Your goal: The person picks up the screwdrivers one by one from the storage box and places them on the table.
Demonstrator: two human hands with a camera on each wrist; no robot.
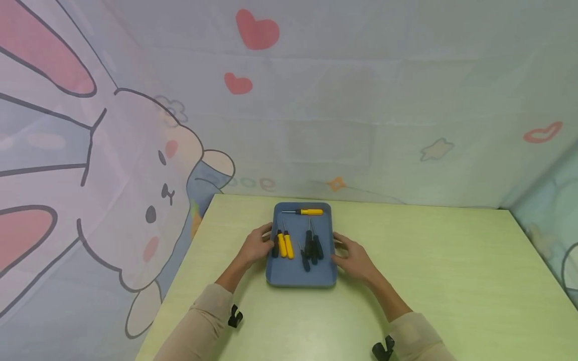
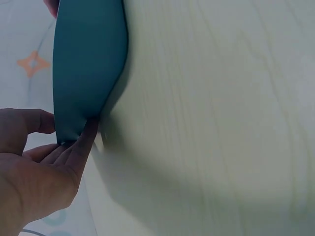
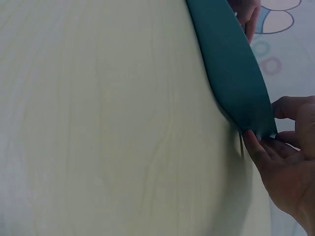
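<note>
A blue-grey tray (image 1: 298,277) is held between both hands, close over the table. My left hand (image 1: 255,246) grips its left side, thumb at the rim and fingers against the outer wall, as the left wrist view shows on the tray's side (image 2: 88,59). On the opposite side my right hand (image 1: 356,261) grips the tray the same way, fingertips at the lower edge in the right wrist view. Inside lie several screwdrivers: one yellow-handled screwdriver (image 1: 311,212) crosswise at the far end, two yellow-handled screwdrivers (image 1: 288,245) at left, and several black-handled screwdrivers (image 1: 318,246), mostly at right.
Pale yellow-green wood-grain tabletop (image 1: 442,260) extends around the tray, widest to the right. Behind it hangs a printed cloth backdrop (image 1: 334,100) with hearts and a rabbit. Black straps (image 1: 383,348) show near the sleeves.
</note>
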